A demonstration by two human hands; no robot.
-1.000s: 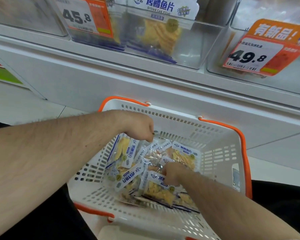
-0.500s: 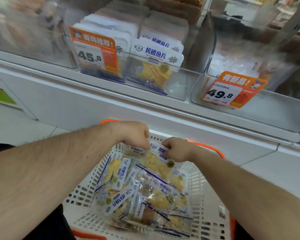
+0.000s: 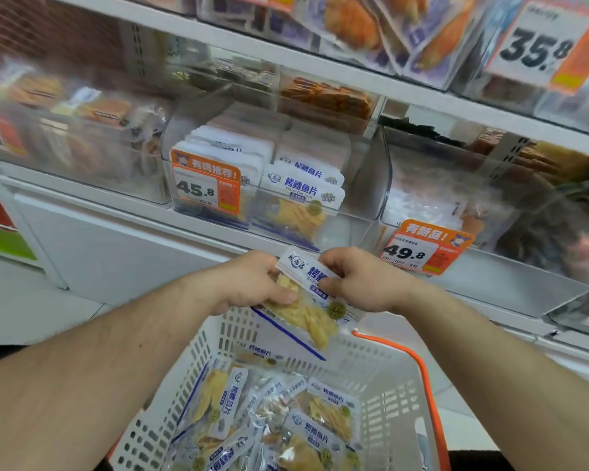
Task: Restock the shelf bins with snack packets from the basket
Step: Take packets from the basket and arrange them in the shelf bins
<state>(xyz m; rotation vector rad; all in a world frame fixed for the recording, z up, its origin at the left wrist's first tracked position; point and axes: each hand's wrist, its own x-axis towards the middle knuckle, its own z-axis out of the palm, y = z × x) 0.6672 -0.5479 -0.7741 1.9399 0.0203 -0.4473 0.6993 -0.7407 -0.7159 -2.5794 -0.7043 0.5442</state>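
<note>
Shop shelving fills the upper frame; at centre, left hand (image 3: 252, 283) and right hand (image 3: 361, 280) pinch one snack packet (image 3: 303, 311) by its edges, lifted over the basket (image 3: 381, 379), likely for the bin (image 3: 361, 205) above

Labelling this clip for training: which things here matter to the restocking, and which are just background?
Job:
held snack packet
left hand
right hand
basket
45.8 bin

Background:
49.8 tag
35.8 tag

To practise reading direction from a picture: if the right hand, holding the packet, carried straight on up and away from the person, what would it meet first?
Probably the clear front wall of the shelf bin holding matching packets; depth is uncertain.
</note>
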